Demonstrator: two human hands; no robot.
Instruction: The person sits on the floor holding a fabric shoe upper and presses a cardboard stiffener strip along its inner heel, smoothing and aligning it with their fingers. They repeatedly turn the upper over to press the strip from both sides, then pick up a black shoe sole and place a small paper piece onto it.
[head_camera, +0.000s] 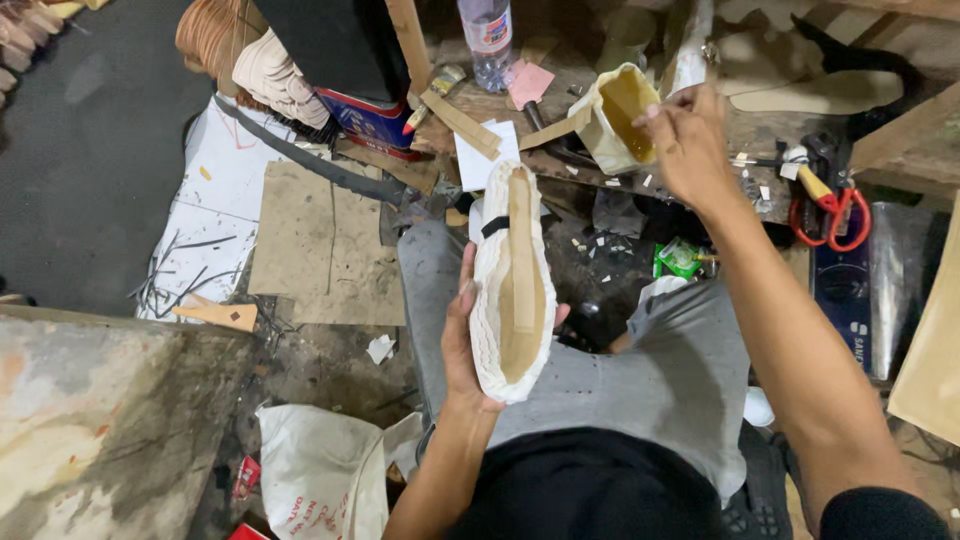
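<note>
Glue work is what we see in hand. Our left hand (462, 345) is curled around a white lace-trimmed shoe upper mounted on a form, with a tan insole board facing up (513, 285); it is held above our lap, over the grey trousers (660, 380), thumb on one side and fingers wrapped behind. Our right hand (690, 140) reaches forward to a cream-coloured open pot of yellow-brown adhesive (622, 118) on the cluttered wooden bench (760, 135), fingers pinched together at the pot's rim; we judge they hold a small applicator, but we cannot tell for sure.

To do this well, we would judge it best to take up only a little adhesive, wipe the excess on the pot's rim, keep the shoe level with the sole side up, and spread thinly along the edge so nothing runs onto the lace.

Counting what shows: one shoe, one adhesive pot, one clear plastic bottle (488, 40) standing behind it, and one pair of red-handled scissors (832, 215) to the right. A stack of pale insole blanks (272, 72) lies at upper left, too tightly packed to count. One brown cardboard sheet (320, 245) lies on the floor, and one white printed sack (320, 475) sits near our left elbow.
</note>
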